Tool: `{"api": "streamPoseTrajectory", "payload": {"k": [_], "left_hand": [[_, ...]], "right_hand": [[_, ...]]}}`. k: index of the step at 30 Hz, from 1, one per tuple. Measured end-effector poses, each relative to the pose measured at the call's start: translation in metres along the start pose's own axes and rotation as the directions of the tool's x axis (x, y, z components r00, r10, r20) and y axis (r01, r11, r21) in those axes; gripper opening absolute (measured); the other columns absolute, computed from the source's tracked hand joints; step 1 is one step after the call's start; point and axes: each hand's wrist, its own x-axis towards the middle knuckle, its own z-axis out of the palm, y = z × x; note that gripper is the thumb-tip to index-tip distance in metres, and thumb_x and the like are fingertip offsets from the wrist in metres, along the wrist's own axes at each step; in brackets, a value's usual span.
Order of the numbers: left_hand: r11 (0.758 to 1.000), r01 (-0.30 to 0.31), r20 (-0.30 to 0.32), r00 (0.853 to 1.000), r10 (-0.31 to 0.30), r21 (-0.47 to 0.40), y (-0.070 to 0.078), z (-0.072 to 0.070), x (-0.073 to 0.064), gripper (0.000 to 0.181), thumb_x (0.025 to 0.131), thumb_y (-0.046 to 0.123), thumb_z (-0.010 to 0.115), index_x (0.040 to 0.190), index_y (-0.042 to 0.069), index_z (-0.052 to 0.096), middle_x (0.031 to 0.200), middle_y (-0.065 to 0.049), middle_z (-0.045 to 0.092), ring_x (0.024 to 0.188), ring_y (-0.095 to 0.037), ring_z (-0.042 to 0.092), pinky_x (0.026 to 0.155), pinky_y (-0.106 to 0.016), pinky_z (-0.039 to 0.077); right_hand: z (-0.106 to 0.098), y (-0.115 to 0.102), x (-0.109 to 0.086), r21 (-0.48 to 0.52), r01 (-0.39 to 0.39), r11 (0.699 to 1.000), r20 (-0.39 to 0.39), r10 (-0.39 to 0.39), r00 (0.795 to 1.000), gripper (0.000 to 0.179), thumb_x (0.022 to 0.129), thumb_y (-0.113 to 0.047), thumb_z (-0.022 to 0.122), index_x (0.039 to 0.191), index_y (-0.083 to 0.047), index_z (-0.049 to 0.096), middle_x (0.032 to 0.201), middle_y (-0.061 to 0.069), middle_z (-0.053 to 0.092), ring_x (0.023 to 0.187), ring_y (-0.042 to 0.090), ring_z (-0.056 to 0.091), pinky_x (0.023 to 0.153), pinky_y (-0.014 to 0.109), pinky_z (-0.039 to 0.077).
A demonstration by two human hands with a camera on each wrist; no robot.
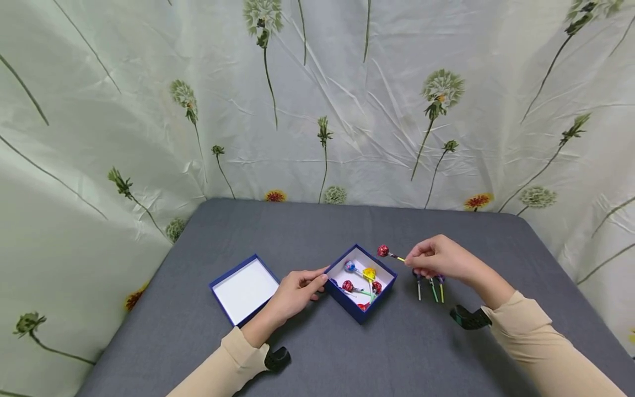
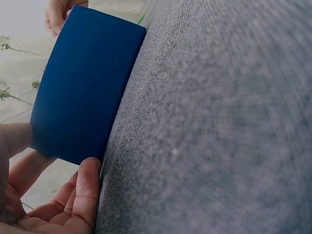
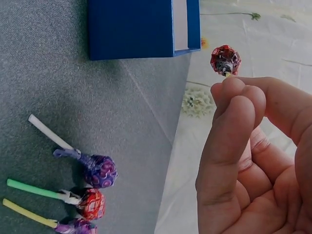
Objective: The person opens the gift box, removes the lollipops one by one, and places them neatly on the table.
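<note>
In the head view my right hand (image 1: 436,257) pinches a red-wrapped lollipop (image 1: 383,251) by its yellow stick, held up just right of a blue box (image 1: 355,316). The right wrist view shows the lollipop's head (image 3: 225,59) beyond the pinching fingertips. My left hand (image 1: 296,292) grips the box's left corner, thumb at the rim and other fingers against the outer side. Several lollipops lie inside the white-lined box, among them a blue one (image 1: 350,266), a yellow one (image 1: 369,273) and a red one (image 1: 348,286).
Left of the box lies its lid (image 1: 246,290), white inside facing up. Below my right hand, three lollipops rest on the grey table (image 1: 317,364): a purple one (image 3: 101,170), a red one (image 3: 91,203) and another purple one (image 3: 77,227). A flowered curtain (image 1: 297,110) hangs behind.
</note>
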Motion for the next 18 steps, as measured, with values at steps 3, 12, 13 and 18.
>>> {"api": "streamPoseTrajectory", "payload": {"k": [3,12,13,18], "left_hand": [[1.000,-0.002,0.002,1.000,0.002,-0.006,0.000,0.000,-0.001,0.039,0.099,0.044,0.060,0.135,0.029,0.065,0.118,-0.009,0.072,0.091,-0.017,0.072,0.077,-0.029,0.059],[1.000,0.004,0.011,1.000,-0.004,-0.006,0.001,-0.001,-0.002,0.040,0.099,0.045,0.060,0.136,0.028,0.064,0.119,-0.009,0.072,0.091,-0.017,0.071,0.077,-0.030,0.059],[1.000,0.003,0.012,1.000,-0.003,-0.006,0.001,-0.001,-0.002,0.040,0.099,0.045,0.060,0.136,0.028,0.064,0.118,-0.009,0.072,0.091,-0.017,0.071,0.077,-0.030,0.059],[1.000,-0.002,0.008,1.000,0.002,-0.006,0.002,-0.001,-0.001,0.040,0.099,0.045,0.060,0.135,0.029,0.064,0.117,-0.009,0.073,0.090,-0.017,0.072,0.076,-0.029,0.058]], "right_hand": [[-0.002,0.003,-0.005,0.016,-0.002,1.000,-0.007,0.002,1.000,0.027,0.095,-0.024,0.069,0.098,0.003,0.071,0.072,0.005,0.066,0.062,0.008,0.059,0.060,0.029,0.056],[-0.005,0.016,-0.019,0.081,-0.015,0.997,-0.030,0.017,0.999,0.031,0.097,-0.020,0.067,0.107,0.010,0.066,0.076,0.006,0.068,0.064,0.007,0.060,0.061,0.027,0.057],[-0.005,0.018,-0.020,0.083,-0.018,0.996,-0.038,0.021,0.999,0.032,0.098,-0.020,0.066,0.107,0.010,0.066,0.076,0.006,0.068,0.065,0.007,0.060,0.062,0.027,0.057],[-0.005,0.026,-0.028,0.106,-0.047,0.993,-0.066,0.054,0.996,0.032,0.099,-0.020,0.065,0.107,0.010,0.065,0.079,0.006,0.069,0.067,0.007,0.060,0.063,0.028,0.058]]}}
